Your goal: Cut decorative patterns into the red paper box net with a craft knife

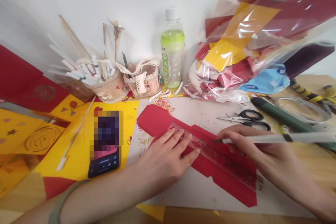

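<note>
One transparent plastic ruler (228, 158) could skid

Remotely, I see the left hand (171, 155) splayed across it, atop notched red card (207, 169) on grey board (189, 198); uneven pressure could cause that. The right hand (269, 155) pinches a white pen-shaped tool (301, 137), which tilting could misdirect.

The left hand (168, 157) hides part of the clear ruler (228, 162), whose markings are too blurred to read, and part of the red paper (208, 168) beneath. The pen-like white tool (301, 137) in the right hand (262, 148) runs out at the right edge; its exact kind cannot be told. Pixelation masks the upper part of the phone (111, 164). Small print on the bottle (172, 57) is illegible. The plastic bag (231, 52) is cut off above and at right, and the markers (76, 73) blur at far left.
</note>
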`<state>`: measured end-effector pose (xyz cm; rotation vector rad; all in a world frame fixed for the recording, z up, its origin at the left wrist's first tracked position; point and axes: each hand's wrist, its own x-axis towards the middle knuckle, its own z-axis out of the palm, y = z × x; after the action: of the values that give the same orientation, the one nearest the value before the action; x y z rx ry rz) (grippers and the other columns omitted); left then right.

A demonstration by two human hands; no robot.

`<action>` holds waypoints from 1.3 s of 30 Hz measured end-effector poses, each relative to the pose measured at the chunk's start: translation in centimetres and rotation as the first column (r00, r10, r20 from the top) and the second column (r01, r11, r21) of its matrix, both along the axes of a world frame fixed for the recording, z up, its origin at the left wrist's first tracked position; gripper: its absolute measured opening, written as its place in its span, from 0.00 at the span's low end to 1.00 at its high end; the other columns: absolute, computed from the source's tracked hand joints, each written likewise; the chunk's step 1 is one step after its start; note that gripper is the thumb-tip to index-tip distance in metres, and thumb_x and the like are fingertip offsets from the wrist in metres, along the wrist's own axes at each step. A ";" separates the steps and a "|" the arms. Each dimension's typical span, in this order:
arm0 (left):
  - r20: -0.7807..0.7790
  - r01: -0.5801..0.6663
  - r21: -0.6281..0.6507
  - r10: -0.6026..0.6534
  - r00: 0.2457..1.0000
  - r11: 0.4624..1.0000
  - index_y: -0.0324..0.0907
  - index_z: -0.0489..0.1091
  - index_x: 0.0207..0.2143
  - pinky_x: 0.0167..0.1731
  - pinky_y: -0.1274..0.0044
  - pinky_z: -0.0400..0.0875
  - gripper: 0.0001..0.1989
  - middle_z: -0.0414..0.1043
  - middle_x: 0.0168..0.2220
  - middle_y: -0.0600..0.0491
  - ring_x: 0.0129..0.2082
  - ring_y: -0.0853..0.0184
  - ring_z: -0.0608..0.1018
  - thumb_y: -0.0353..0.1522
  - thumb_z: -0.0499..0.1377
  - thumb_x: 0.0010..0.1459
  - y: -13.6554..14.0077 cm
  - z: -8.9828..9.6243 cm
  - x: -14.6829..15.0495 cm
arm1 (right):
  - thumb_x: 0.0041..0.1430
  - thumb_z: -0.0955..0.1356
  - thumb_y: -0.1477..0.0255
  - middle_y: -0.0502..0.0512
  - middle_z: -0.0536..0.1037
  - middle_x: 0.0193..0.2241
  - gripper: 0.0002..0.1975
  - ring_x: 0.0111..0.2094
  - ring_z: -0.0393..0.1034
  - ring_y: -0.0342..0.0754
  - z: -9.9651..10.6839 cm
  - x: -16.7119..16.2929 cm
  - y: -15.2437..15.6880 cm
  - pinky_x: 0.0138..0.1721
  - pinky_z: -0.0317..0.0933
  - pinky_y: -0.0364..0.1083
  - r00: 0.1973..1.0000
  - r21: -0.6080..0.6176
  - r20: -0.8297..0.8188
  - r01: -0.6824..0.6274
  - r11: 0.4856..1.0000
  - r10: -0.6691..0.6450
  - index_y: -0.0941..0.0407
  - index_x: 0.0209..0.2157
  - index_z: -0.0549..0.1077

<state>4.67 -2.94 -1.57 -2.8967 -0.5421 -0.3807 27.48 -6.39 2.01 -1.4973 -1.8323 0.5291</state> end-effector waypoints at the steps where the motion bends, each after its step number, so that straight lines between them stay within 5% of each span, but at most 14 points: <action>1: 0.005 0.001 0.010 -0.001 1.000 1.000 0.40 0.66 0.51 0.52 0.62 0.65 0.16 0.68 0.51 0.42 0.52 0.54 0.72 0.29 0.50 0.62 0.0 0.0 0.0 | 0.63 0.61 0.63 0.49 0.73 0.19 0.15 0.19 0.67 0.43 0.0 -0.4 0.3 0.17 0.63 0.41 0.999 -0.063 -0.032 -0.012 0.998 0.010 0.53 0.25 0.70; 6: 0.018 0.004 0.059 -0.005 1.000 0.998 0.38 0.66 0.51 0.51 0.60 0.64 0.16 0.70 0.49 0.42 0.50 0.54 0.73 0.28 0.49 0.62 0.0 0.0 0.0 | 0.59 0.65 0.68 0.45 0.67 0.20 0.09 0.22 0.62 0.41 -1.1 -2.1 2.0 0.21 0.57 0.40 0.986 -0.162 -0.130 -0.122 0.979 0.101 0.54 0.26 0.64; 13: 0.010 -0.003 0.107 0.002 1.000 0.994 0.39 0.65 0.52 0.51 0.59 0.63 0.16 0.70 0.50 0.43 0.50 0.54 0.72 0.30 0.49 0.63 -0.1 -0.1 0.0 | 0.59 0.63 0.73 0.44 0.63 0.20 0.10 0.22 0.58 0.41 -2.8 -2.1 2.1 0.22 0.54 0.41 0.971 -0.119 -0.183 -0.178 0.977 0.155 0.53 0.25 0.60; 39: 0.032 -0.008 0.096 0.005 0.999 0.995 0.39 0.65 0.52 0.49 0.57 0.63 0.17 0.70 0.49 0.43 0.50 0.54 0.72 0.28 0.47 0.63 -0.2 -0.3 0.0 | 0.57 0.63 0.74 0.43 0.63 0.18 0.10 0.19 0.55 0.40 -2.6 -2.3 2.2 0.19 0.51 0.40 0.960 -0.184 -0.142 -0.264 0.947 0.240 0.53 0.24 0.58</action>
<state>4.70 -3.09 -1.85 -2.8009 -0.5227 -0.4404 25.20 -4.16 -0.61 -1.3318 -1.9346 0.9320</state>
